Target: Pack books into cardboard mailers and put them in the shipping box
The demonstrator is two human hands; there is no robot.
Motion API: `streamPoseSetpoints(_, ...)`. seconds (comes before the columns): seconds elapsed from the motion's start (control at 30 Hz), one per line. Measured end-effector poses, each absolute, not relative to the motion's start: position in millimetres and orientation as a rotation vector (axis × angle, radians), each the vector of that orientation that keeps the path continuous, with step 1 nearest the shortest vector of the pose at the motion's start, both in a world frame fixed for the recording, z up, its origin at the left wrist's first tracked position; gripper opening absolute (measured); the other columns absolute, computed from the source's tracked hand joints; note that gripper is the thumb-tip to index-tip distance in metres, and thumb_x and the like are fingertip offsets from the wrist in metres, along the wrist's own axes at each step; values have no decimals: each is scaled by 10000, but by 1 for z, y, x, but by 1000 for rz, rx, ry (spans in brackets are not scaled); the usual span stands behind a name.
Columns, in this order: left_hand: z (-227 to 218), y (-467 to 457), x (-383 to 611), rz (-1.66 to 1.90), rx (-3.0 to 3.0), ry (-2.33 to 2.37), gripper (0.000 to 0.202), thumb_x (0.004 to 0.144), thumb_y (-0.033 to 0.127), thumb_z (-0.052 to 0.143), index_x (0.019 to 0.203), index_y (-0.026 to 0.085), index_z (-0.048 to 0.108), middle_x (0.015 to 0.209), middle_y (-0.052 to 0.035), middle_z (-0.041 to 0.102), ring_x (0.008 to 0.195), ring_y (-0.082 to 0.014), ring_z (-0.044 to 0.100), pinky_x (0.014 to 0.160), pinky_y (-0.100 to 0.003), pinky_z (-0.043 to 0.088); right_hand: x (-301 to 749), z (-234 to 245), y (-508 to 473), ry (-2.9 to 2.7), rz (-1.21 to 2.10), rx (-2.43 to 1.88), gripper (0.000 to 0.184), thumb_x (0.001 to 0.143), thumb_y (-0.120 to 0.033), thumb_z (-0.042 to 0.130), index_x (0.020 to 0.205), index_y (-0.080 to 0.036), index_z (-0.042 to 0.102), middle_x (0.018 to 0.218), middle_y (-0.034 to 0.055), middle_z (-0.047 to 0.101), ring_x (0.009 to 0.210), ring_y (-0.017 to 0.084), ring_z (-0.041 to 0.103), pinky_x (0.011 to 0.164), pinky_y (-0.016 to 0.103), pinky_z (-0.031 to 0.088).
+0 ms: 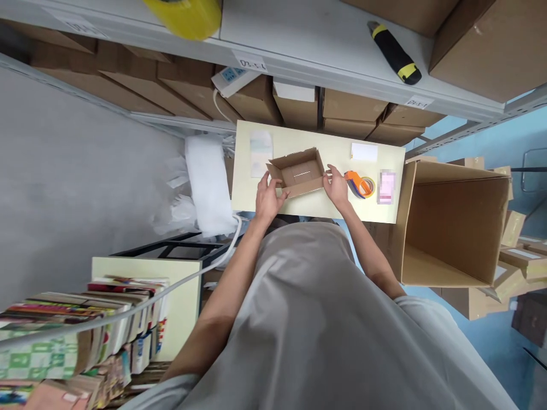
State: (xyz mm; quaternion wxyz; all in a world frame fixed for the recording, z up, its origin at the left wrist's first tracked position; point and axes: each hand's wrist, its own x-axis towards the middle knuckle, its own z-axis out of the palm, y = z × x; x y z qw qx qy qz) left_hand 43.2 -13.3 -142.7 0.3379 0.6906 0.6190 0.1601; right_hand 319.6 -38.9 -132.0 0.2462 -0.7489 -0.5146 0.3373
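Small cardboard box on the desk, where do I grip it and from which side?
Probably grip the small cardboard box by its two short end walls, coming in from left and right, fingers hooked over the rims: the top is open, and the left hand and right hand hold those ends.

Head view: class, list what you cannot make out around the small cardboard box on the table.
All in the head view.
- Pink item and paper: blurred out.
- Yellow roll: cut by top edge.
- Right shelf label: too small to read.
- Left hand and right hand at small cardboard box: grip too small to judge.
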Motion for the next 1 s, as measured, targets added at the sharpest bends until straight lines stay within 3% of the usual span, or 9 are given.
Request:
streamPoseSetpoints(0.13, -149, -10, 42, 427, 1722, 1602, 493, 872, 283, 810, 1349, 226, 698, 1473, -201, 675, 1511, -466, 579, 1333, -670, 432, 313, -137, -37, -1315, 935, -2123, 429, 1131, -434, 368, 1292, -188, 680, 1143, 191, 838, 1058, 356, 794, 1032, 497, 600)
streamPoseSetpoints(0.27, -153, -7, 37, 420, 1704, 1537, 726, 838, 269, 816, 1535, 197, 624, 1571, -198, 652, 1538, -433, 573, 1346, -595, 443, 310, -138, -48, -1204, 898, -2195, 362, 1105, -432, 387, 1141, -225, 682, 975, 140, 827, 931, 329, 786, 965, 448, 601)
streamPoseSetpoints(0.37, -152, -2, 34, 446, 1689, 1474, 795, 837, 264, 814, 1598, 198, 591, 1632, -184, 626, 1566, -402, 564, 1361, -557, 434, 305, -136, -66, -1044, 863, -2192, 350, 1096, -483, 400, 1076, -248, 659, 1046, 140, 835, 925, 296, 795, 936, 417, 605)
streamPoseSetpoints(0.53, -144, 5, 33, 555, 1540, 1303, 737, 866, 308, 797, 1576, 236, 610, 1643, -154, 622, 1525, -333, 615, 1244, -481, 560, 288, -130, -92, -825, 864, -2170, 470, 1086, -654, 397, 1005, -249, 622, 1097, 139, 833, 883, 241, 787, 874, 373, 620)
streamPoseSetpoints(0.67, -149, 21, 24, 800, 1287, 1402, 458, 1008, 411, 688, 1424, 221, 656, 1533, -168, 675, 1377, -277, 709, 1163, -441, 609, 273, -116, -97, -745, 861, -2181, 510, 1035, -701, 486, 1069, -223, 661, 1058, 119, 826, 893, 244, 785, 892, 396, 633)
streamPoseSetpoints(0.77, -168, 53, 12, 866, 1211, 1674, 363, 1039, 367, 665, 1374, 229, 636, 1486, -163, 693, 1384, -278, 692, 1216, -467, 568, 264, -101, -100, -715, 733, -2202, 518, 1006, -671, 527, 1144, -203, 702, 1174, 161, 829, 1014, 270, 778, 963, 442, 634)
streamPoseSetpoints(0.83, -187, 79, 8, 811, 1164, 1870, 433, 976, 304, 740, 1383, 211, 624, 1483, -192, 675, 1413, -319, 662, 1264, -508, 523, 259, -90, -105, -693, 640, -2226, 527, 998, -655, 528, 1172, -195, 719, 1248, 189, 817, 1077, 288, 769, 974, 460, 634)
streamPoseSetpoints(1.0, -229, 120, 16, 737, 978, 2050, 637, 803, 278, 880, 1360, 138, 606, 1523, -322, 588, 1550, -522, 479, 1336, -753, 331, 247, -62, -125, -695, 512, -2273, 529, 1006, -629, 526, 1225, -196, 737, 1306, 195, 799, 1118, 295, 773, 975, 454, 633)
